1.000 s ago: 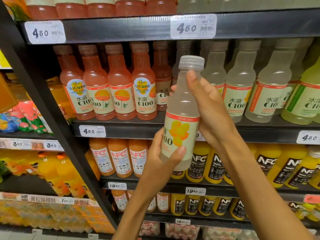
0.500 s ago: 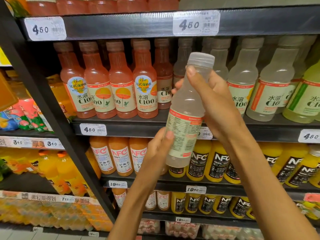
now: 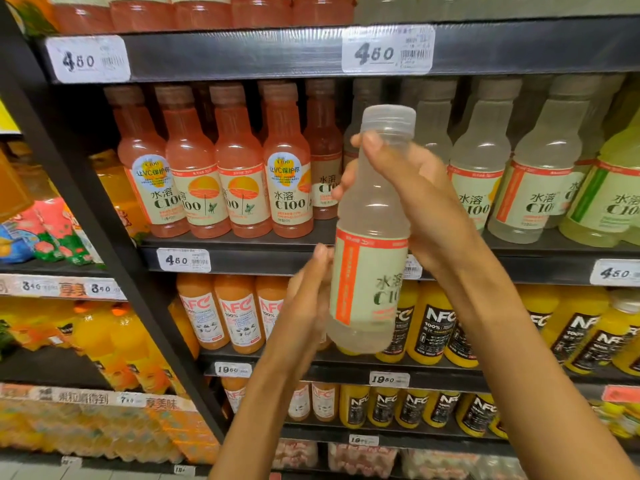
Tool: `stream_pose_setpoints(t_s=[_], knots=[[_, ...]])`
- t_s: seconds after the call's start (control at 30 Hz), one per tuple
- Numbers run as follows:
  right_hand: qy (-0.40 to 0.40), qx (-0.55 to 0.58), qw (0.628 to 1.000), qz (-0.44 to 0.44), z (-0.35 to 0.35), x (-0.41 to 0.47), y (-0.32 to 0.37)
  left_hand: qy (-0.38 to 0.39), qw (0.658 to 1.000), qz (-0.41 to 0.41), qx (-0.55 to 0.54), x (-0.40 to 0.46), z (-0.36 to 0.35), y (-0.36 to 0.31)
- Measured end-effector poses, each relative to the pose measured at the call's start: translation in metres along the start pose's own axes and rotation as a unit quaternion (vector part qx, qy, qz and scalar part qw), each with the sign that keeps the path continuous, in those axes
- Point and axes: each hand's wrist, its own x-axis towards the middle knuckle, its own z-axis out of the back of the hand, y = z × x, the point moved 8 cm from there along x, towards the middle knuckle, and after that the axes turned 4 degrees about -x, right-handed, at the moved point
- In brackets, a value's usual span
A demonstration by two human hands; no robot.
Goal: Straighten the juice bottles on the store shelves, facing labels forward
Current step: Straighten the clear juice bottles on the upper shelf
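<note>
A pale, cloudy C100 juice bottle (image 3: 372,233) with a cream and orange label is held up in front of the middle shelf, slightly tilted. My right hand (image 3: 412,199) grips its neck and shoulder from the right, thumb across the front. My left hand (image 3: 306,299) lies along the label's left side with fingers straight, touching the bottle. The label's orange stripe faces me and the C100 print sits toward the right edge. On the shelf behind stand pink C100 bottles (image 3: 239,181) at left and pale C100 bottles (image 3: 481,174) at right.
The black middle shelf edge (image 3: 263,261) carries 4.50 price tags. Below it stand orange and yellow NFC juice bottles (image 3: 436,327). A black upright post (image 3: 86,209) divides this bay from snack packs and orange drinks at left. Another row of bottles fills the top shelf.
The bottle has been turned in my hands: the fruit picture, then the small-print back, and now the orange stripe and C100 text face me. My left hand's fingers have straightened along its side.
</note>
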Motion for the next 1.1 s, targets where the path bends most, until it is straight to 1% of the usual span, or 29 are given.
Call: stream_pose_setpoints(t_s=[0.07, 0.13, 0.17, 0.23, 0.33, 0.4, 0.47, 0.57, 0.63, 0.73, 0.83, 0.9, 1.0, 1.1], knots=[[-0.067, -0.055, 0.996, -0.007, 0.009, 0.003, -0.001, -0.01, 0.997, -0.046, 0.057, 0.005, -0.003, -0.012], [-0.091, -0.095, 0.99, -0.047, 0.013, 0.007, -0.006, 0.003, 0.987, -0.1, 0.128, 0.004, -0.015, -0.016], [-0.081, -0.112, 0.988, -0.065, 0.013, 0.01, -0.009, 0.007, 0.984, -0.114, 0.138, 0.004, -0.018, -0.014], [-0.043, -0.127, 0.988, -0.077, 0.013, 0.014, -0.012, 0.012, 0.988, -0.11, 0.107, 0.006, -0.017, -0.012], [0.001, -0.119, 0.992, -0.049, 0.015, 0.016, -0.013, 0.041, 0.995, -0.071, 0.051, 0.016, -0.01, -0.012], [0.003, -0.096, 0.995, -0.021, 0.015, 0.02, -0.013, 0.033, 0.997, -0.053, 0.049, 0.027, -0.003, -0.012], [-0.019, -0.089, 0.996, -0.002, 0.016, 0.026, -0.015, 0.01, 0.994, -0.072, 0.082, 0.035, 0.0, -0.017], [-0.073, -0.106, 0.992, 0.019, 0.022, 0.036, -0.015, -0.048, 0.984, -0.117, 0.129, 0.044, 0.009, -0.023], [-0.089, -0.1, 0.991, 0.027, 0.024, 0.042, -0.015, -0.073, 0.977, -0.129, 0.156, 0.048, 0.012, -0.021], [-0.104, -0.106, 0.988, 0.044, 0.028, 0.051, -0.014, -0.098, 0.956, -0.158, 0.229, 0.054, 0.013, -0.02], [-0.116, -0.12, 0.985, 0.04, 0.031, 0.059, -0.02, -0.123, 0.934, -0.179, 0.285, 0.061, 0.013, -0.02], [-0.121, -0.124, 0.984, 0.036, 0.033, 0.065, -0.026, -0.152, 0.924, -0.186, 0.297, 0.064, 0.016, -0.02], [-0.12, -0.129, 0.984, 0.033, 0.034, 0.07, -0.036, -0.201, 0.92, -0.19, 0.277, 0.067, 0.022, -0.017], [-0.093, -0.146, 0.984, 0.038, 0.03, 0.074, -0.041, -0.26, 0.902, -0.19, 0.287, 0.066, 0.029, -0.014]])
